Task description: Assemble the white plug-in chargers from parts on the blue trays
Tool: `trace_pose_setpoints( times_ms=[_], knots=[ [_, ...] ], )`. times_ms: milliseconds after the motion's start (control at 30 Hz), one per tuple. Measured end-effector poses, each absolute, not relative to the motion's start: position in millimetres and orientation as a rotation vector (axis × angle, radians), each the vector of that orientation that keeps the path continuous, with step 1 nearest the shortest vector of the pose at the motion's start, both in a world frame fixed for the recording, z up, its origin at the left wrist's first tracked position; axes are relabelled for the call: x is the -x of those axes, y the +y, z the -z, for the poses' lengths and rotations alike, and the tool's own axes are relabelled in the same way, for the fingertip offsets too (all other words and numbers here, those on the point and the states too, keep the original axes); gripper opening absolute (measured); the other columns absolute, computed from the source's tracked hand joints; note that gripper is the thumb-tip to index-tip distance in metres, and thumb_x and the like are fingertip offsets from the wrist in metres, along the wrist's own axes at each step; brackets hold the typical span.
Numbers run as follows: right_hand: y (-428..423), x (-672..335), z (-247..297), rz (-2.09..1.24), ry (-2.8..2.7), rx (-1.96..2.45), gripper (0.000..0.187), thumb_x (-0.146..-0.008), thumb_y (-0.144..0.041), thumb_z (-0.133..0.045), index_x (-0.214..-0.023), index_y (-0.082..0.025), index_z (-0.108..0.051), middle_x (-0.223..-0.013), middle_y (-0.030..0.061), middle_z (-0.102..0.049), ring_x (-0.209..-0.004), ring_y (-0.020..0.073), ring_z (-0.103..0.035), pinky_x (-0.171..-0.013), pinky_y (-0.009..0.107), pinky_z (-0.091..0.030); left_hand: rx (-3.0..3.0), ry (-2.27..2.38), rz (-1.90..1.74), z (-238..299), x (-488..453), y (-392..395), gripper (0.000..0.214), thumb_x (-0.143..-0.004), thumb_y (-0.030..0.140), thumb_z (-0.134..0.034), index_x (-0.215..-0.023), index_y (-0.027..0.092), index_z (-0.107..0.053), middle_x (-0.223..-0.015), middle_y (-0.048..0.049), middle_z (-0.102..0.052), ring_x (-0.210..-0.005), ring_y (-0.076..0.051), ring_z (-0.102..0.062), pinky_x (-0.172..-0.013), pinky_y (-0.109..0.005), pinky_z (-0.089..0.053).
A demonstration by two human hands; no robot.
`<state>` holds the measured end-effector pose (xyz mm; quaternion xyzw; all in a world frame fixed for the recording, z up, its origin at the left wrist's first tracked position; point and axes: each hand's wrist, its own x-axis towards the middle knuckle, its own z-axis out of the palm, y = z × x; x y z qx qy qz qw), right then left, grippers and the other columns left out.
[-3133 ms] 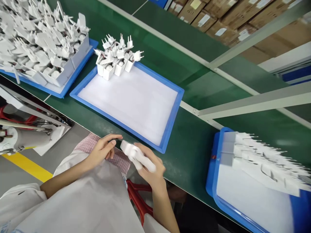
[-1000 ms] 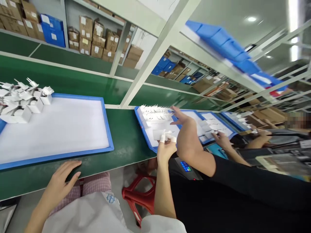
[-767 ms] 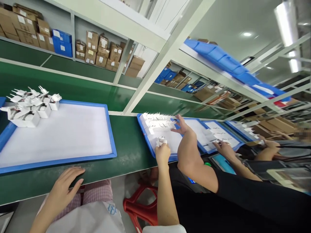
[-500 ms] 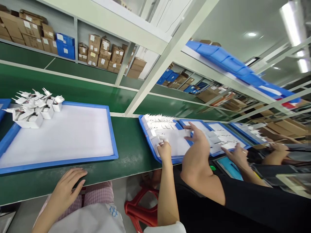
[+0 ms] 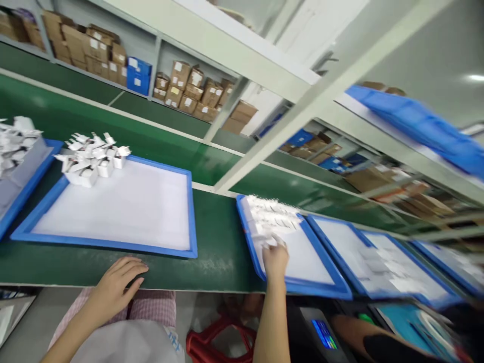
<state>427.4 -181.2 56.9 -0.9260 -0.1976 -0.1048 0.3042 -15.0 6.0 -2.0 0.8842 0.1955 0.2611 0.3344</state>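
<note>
My right hand (image 5: pixel 275 258) reaches over a white-lined blue tray (image 5: pixel 319 289), its fingers pinched round a white plug-like piece (image 5: pixel 265 238), partly hidden and blurred. Just beyond the fingertips, rows of similar white pieces (image 5: pixel 275 213) with thin prongs stand at the tray's back left. My left hand (image 5: pixel 120 283) lies at the green bench's (image 5: pixel 215 252) front edge, fingers stretched out, holding nothing. Behind it sits a larger blue-rimmed tray (image 5: pixel 193 227), with a loose heap of white pronged pieces (image 5: pixel 93 156) in its back left corner.
At far left another blue tray (image 5: pixel 28 184) is piled with white pieces. More blue trays (image 5: pixel 328 247) line the bench to the right. A slanting white post (image 5: pixel 260 156) rises behind the bench. A red stool (image 5: pixel 223 338) stands below, and a co-worker's arm (image 5: pixel 350 330) shows at lower right.
The view has swung, shifting the scene. The co-worker's hand has withdrawn from the tray beside mine. My right hand remains over that tray; my left still rests at the bench edge.
</note>
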Motion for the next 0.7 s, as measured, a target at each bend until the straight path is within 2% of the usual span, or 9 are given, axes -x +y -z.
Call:
trace_pose_setpoints(
  times_ms=[67, 100, 167, 233, 300, 367, 467, 567, 700],
  knots=[
    [-177, -394, -58, 0.465, -0.496, 2.391, 0.042, -0.074, -0.028, -0.048, -0.104, -0.005, -0.067, -0.097, 0.0214, -0.066, -0.092, 0.0334, -0.065, -0.086, 0.049, -0.049, -2.123, 0.512, -0.604, -8, 19, 4, 0.022, -0.098, 0.027, -0.05, -0.109, 0.024, -0.069, -0.109, -0.004, -0.071, -0.106, -0.02, -0.064, -0.093, -0.032, -0.053],
    [-174, -376, -56, 0.606, -0.416, 2.248, 0.04, -0.078, -0.03, -0.048, -0.104, -0.007, -0.068, -0.09, 0.0181, -0.067, -0.078, 0.0291, -0.066, -0.074, 0.044, -0.052, -2.016, 0.529, -0.588, -15, 21, 6, 0.022, -0.099, 0.027, -0.049, -0.108, 0.024, -0.069, -0.107, -0.0032, -0.071, -0.103, -0.017, -0.065, -0.091, -0.029, -0.053],
    [-163, -335, -47, 0.573, -0.494, 2.031, 0.037, -0.084, -0.032, -0.052, -0.109, -0.009, -0.066, -0.082, 0.0127, -0.068, -0.062, 0.0219, -0.063, -0.061, 0.036, -0.052, -1.867, 0.614, -0.652, -30, 25, 20, 0.023, -0.1, 0.027, -0.046, -0.103, 0.024, -0.069, -0.102, -0.002, -0.071, -0.095, -0.014, -0.066, -0.084, -0.024, -0.053],
    [-149, -294, -32, 0.488, -0.726, 1.984, 0.031, -0.088, -0.032, -0.055, -0.108, -0.011, -0.068, -0.075, 0.009, -0.068, -0.056, 0.0186, -0.062, -0.057, 0.032, -0.052, -1.93, 0.781, -0.829, -44, 27, 50, 0.022, -0.099, 0.029, -0.048, -0.102, 0.021, -0.068, -0.102, -0.0036, -0.07, -0.096, -0.016, -0.065, -0.088, -0.027, -0.052],
    [-134, -258, -16, 0.526, -1.046, 1.985, 0.021, -0.09, -0.027, -0.058, -0.099, -0.014, -0.072, -0.072, 0.0072, -0.07, -0.055, 0.0178, -0.064, -0.056, 0.03, -0.052, -2.107, 1.103, -0.897, -53, 30, 94, 0.026, -0.095, 0.03, -0.051, -0.112, 0.016, -0.064, -0.112, -0.0088, -0.067, -0.103, -0.021, -0.062, -0.096, -0.034, -0.049],
    [-120, -233, -2, 0.606, -1.355, 1.883, 0.013, -0.089, -0.018, -0.06, -0.094, -0.017, -0.072, -0.072, 0.0057, -0.072, -0.059, 0.0175, -0.066, -0.058, 0.028, -0.052, -2.246, 1.625, -0.62, -57, 32, 141, 0.035, -0.092, 0.035, -0.056, -0.119, 0.012, -0.059, -0.121, -0.0134, -0.062, -0.115, -0.027, -0.055, -0.103, -0.04, -0.043],
    [-108, -218, 6, 0.622, -1.575, 1.661, 0.019, -0.086, -0.007, -0.062, -0.1, -0.018, -0.071, -0.071, 0.0035, -0.071, -0.061, 0.017, -0.067, -0.061, 0.028, -0.054, -2.212, 1.802, -0.404, -57, 29, 194, 0.044, -0.088, 0.042, -0.061, -0.117, 0.009, -0.059, -0.115, -0.0165, -0.065, -0.111, -0.032, -0.058, -0.095, -0.039, -0.047],
    [-111, -220, 4, 0.565, -1.399, 1.707, 0.017, -0.088, -0.008, -0.061, -0.098, -0.017, -0.072, -0.068, 0.0028, -0.07, -0.057, 0.0163, -0.066, -0.059, 0.028, -0.053, -2.185, 1.86, -0.249, -56, 20, 214, 0.044, -0.087, 0.044, -0.058, -0.11, 0.007, -0.063, -0.109, -0.0198, -0.067, -0.107, -0.034, -0.062, -0.09, -0.038, -0.047],
    [-119, -224, 0, 0.343, -1.083, 1.795, 0.017, -0.094, -0.019, -0.057, -0.102, -0.013, -0.071, -0.062, 0.0022, -0.068, -0.045, 0.0134, -0.058, -0.051, 0.026, -0.049, -2.157, 1.949, -0.138, -61, 7, 211, 0.046, -0.09, 0.045, -0.048, -0.106, 0.005, -0.066, -0.112, -0.0249, -0.065, -0.113, -0.038, -0.059, -0.09, -0.04, -0.045]
  ],
)
